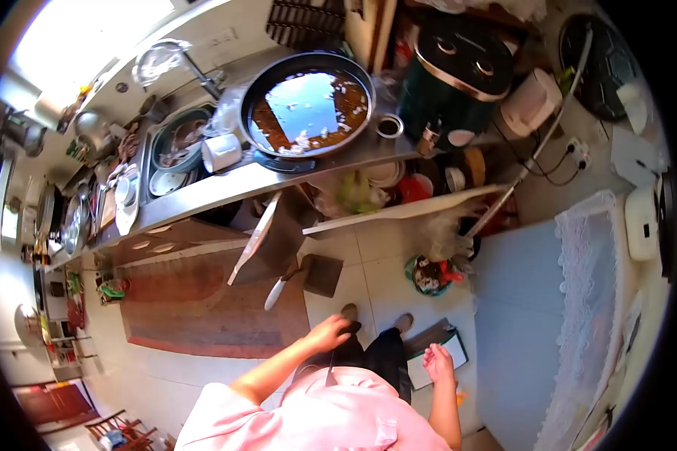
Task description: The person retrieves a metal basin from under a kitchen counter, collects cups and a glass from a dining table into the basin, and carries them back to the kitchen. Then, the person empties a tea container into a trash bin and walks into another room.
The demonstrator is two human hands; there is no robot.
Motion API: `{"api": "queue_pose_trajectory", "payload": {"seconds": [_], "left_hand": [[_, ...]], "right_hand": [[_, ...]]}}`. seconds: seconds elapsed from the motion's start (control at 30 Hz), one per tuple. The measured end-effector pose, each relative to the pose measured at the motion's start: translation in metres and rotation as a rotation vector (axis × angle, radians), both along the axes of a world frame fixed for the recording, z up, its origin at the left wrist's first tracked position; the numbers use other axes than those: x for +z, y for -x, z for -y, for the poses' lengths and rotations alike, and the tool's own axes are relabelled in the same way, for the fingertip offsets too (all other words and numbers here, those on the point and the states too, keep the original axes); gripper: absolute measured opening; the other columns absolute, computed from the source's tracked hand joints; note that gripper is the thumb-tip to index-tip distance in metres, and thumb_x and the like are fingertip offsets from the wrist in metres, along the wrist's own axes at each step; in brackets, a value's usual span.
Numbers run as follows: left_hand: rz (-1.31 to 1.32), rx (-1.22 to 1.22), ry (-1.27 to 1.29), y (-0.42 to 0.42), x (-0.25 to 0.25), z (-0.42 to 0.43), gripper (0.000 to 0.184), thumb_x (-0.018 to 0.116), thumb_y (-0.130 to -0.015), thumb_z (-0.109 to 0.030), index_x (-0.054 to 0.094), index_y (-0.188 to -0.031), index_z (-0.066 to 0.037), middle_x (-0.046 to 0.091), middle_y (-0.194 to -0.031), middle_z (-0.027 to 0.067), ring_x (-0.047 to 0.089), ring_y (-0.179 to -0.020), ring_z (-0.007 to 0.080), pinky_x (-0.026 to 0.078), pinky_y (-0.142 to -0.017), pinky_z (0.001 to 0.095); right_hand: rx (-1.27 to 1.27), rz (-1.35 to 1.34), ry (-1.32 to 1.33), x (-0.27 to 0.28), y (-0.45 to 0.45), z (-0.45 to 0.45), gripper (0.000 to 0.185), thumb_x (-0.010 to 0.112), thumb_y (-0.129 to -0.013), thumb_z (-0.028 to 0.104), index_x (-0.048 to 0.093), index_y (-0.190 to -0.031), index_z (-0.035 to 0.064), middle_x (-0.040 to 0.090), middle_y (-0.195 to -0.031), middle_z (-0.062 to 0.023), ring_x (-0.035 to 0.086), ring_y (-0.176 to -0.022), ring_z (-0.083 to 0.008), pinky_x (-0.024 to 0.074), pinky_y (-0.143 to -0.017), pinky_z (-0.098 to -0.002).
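Observation:
My left hand point(329, 333) hangs in front of my body, above my dark trousers and shoe, with its fingers loosely bent and nothing visible in them. To the right, my right hand point(438, 363) is raised with half-curled fingers; I make out no object in it. Both hands are apart from the counter. On the counter stands a wide dark pan point(308, 146) of brown liquid with pale pieces floating in it and a bright window reflection. Beside the pan are a white mug point(222, 152) and a small cup of dark liquid point(389, 126).
A cabinet door point(267, 244) hangs open below the counter, near a cleaver point(276, 293). The sink basin point(180, 143) holds dishes. A dark green appliance point(453, 68) stands right of the pan. A waste bin point(429, 276) and a scale-like flat object point(444, 359) are on the floor.

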State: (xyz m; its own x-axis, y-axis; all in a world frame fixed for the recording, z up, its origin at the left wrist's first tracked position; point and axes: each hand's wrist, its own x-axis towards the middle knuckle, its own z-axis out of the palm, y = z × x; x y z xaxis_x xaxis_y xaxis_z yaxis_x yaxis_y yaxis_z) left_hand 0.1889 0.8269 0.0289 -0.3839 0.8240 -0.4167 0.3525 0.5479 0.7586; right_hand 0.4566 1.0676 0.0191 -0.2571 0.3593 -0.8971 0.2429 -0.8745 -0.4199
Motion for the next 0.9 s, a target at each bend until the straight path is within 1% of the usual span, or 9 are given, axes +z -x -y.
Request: {"api": "queue_pose_trajectory", "payload": {"seconds": [0.13, 0.27, 0.33, 0.37, 0.43, 0.53, 0.67, 0.73, 0.9], "left_hand": [[0.042, 0.511, 0.541, -0.011, -0.016, 0.158, 0.046, 0.057, -0.070, -0.036, 0.059, -0.104, -0.006, 0.056, -0.108, 0.0192, 0.053, -0.101, 0.0321, 0.042, -0.087, 0.0386], [0.026, 1.208, 0.813, -0.053, -0.019, 0.298, 0.033, 0.053, -0.072, -0.021, 0.059, -0.099, -0.002, 0.059, -0.103, 0.0196, 0.054, -0.100, 0.0320, 0.042, -0.086, 0.0389], [0.040, 1.373, 0.872, -0.094, -0.014, 0.335, 0.030, 0.058, -0.075, -0.025, 0.059, -0.096, -0.003, 0.060, -0.098, 0.0183, 0.056, -0.095, 0.0300, 0.044, -0.083, 0.0376], [0.099, 1.402, 0.766, -0.117, -0.017, 0.348, 0.033, 0.060, -0.075, -0.029, 0.059, -0.095, -0.004, 0.061, -0.096, 0.0172, 0.057, -0.091, 0.0292, 0.045, -0.081, 0.0369], [0.127, 1.377, 0.793, -0.183, -0.103, 0.403, 0.029, 0.058, -0.077, -0.031, 0.060, -0.091, -0.006, 0.063, -0.081, 0.0137, 0.060, -0.074, 0.0246, 0.048, -0.069, 0.0382], [0.539, 1.614, 0.596, -0.234, -0.060, 0.378, 0.024, 0.057, -0.078, -0.030, 0.061, -0.082, -0.007, 0.059, -0.064, 0.0058, 0.052, -0.050, 0.0181, 0.044, -0.046, 0.0347], [0.537, 1.505, 0.589, -0.258, -0.083, 0.393, 0.022, 0.058, -0.078, -0.029, 0.061, -0.084, -0.008, 0.058, -0.063, 0.0050, 0.050, -0.049, 0.0162, 0.041, -0.043, 0.0337], [0.685, 1.607, 0.596, -0.236, -0.078, 0.406, 0.026, 0.057, -0.081, -0.026, 0.056, -0.103, -0.011, 0.060, -0.083, 0.0029, 0.057, -0.070, 0.0155, 0.044, -0.053, 0.0343], [0.607, 1.578, 0.473, -0.175, -0.129, 0.489, 0.028, 0.057, -0.082, -0.025, 0.054, -0.105, -0.010, 0.059, -0.090, 0.0051, 0.057, -0.072, 0.0172, 0.044, -0.053, 0.0341]], "right_hand": [[0.168, 0.058, -0.099, 0.014, 0.030, 0.010, 0.017, 0.057, -0.084, 0.027, 0.050, -0.078, 0.0131, 0.045, -0.057, 0.0019, 0.042, -0.047, -0.0105, 0.0371, -0.042, -0.0260], [0.360, -0.014, -0.093, 0.017, 0.076, 0.009, 0.030, 0.055, -0.083, 0.039, 0.046, -0.072, 0.0125, 0.042, -0.053, 0.0016, 0.040, -0.043, -0.0112, 0.0348, -0.040, -0.0271], [0.475, -0.071, -0.093, 0.005, 0.098, 0.008, 0.037, 0.051, -0.084, 0.046, 0.045, -0.068, 0.0127, 0.042, -0.051, 0.0011, 0.039, -0.042, -0.0122, 0.0348, -0.040, -0.0283], [0.516, -0.054, -0.117, -0.001, 0.112, 0.007, 0.040, 0.051, -0.083, 0.048, 0.043, -0.062, 0.0149, 0.044, -0.051, 0.0015, 0.040, -0.042, -0.0120, 0.0353, -0.040, -0.0286], [0.512, -0.183, -0.057, -0.007, 0.137, 0.010, 0.038, 0.052, -0.084, 0.043, 0.042, -0.060, 0.0156, 0.044, -0.050, 0.0013, 0.042, -0.043, -0.0116, 0.0353, -0.039, -0.0281], [0.357, -0.215, -0.111, 0.006, 0.161, 0.033, 0.031, 0.052, -0.084, 0.033, 0.044, -0.059, 0.0167, 0.050, -0.053, 0.0017, 0.048, -0.047, -0.0104, 0.0411, -0.044, -0.0274], [0.406, -0.225, -0.099, 0.018, 0.180, 0.070, 0.026, 0.053, -0.083, 0.029, 0.049, -0.062, 0.0155, 0.056, -0.060, 0.0006, 0.052, -0.051, -0.0115, 0.0439, -0.048, -0.0285], [0.439, -0.196, -0.107, 0.032, 0.189, 0.103, 0.027, 0.054, -0.082, 0.029, 0.051, -0.059, 0.0142, 0.060, -0.064, -0.0008, 0.054, -0.052, -0.0121, 0.0445, -0.049, -0.0297], [0.519, -0.187, -0.032, 0.025, 0.211, 0.191, 0.012, 0.059, -0.080, 0.024, 0.053, -0.080, 0.0134, 0.060, -0.076, -0.0038, 0.055, -0.063, -0.0164, 0.0456, -0.055, -0.0332]]}}
